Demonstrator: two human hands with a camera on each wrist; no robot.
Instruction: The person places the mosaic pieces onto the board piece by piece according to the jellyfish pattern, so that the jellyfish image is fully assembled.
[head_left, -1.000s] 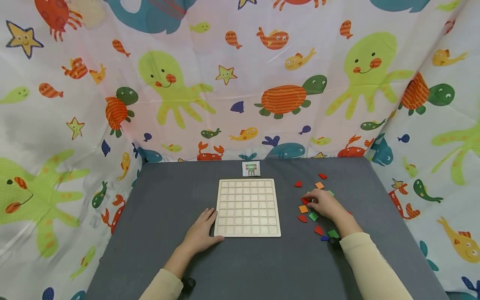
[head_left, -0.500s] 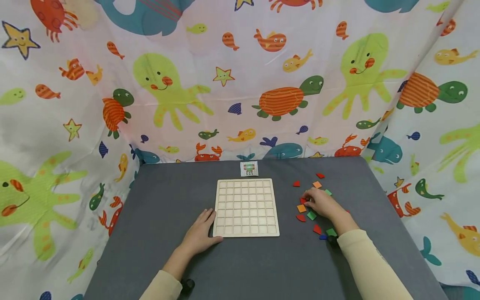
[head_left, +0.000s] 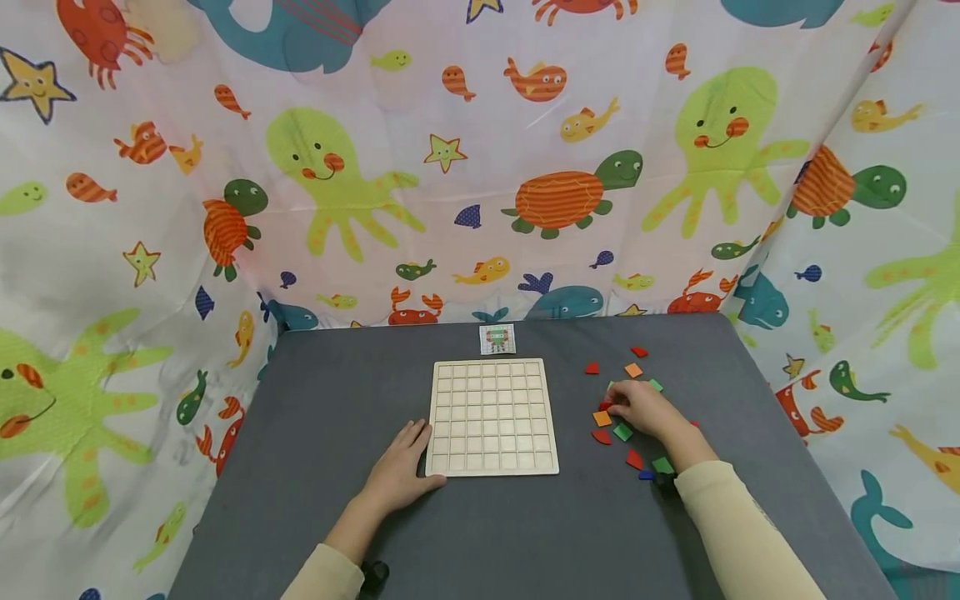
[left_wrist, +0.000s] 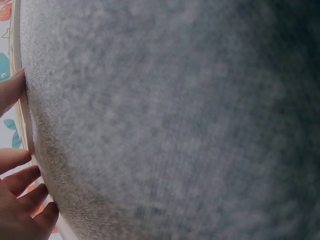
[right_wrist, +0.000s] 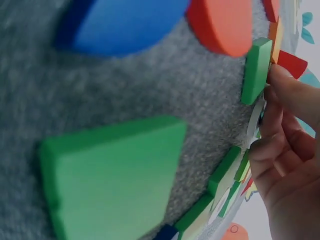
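My left hand [head_left: 401, 468] rests at the left edge of a pale wooden grid board [head_left: 492, 417], its thumb by the near left corner. The fingers [left_wrist: 34, 197] lie along the board's rim in the left wrist view. Among loose coloured pieces to the right of the board, my right hand [head_left: 645, 407] pinches a red rounded piece [right_wrist: 292, 64] between thumb and fingertips. Close to that hand lie an orange square [head_left: 602, 418], a green piece [head_left: 622, 432] and a red quarter-round piece [head_left: 602, 437]. The hand partly hides other green pieces.
A small printed picture card [head_left: 497, 339] lies behind the board on the grey table [head_left: 360, 375]. Nearer the right wrist are a blue piece [head_left: 646, 475], a green piece [head_left: 662, 466] and a red piece [head_left: 634, 459]. A sea-animal curtain [head_left: 450, 125] encloses the table.
The head view has shifted slightly. The red piece at my right fingertips shows as a thinner sliver than before. My left hand stays at the board's edge.
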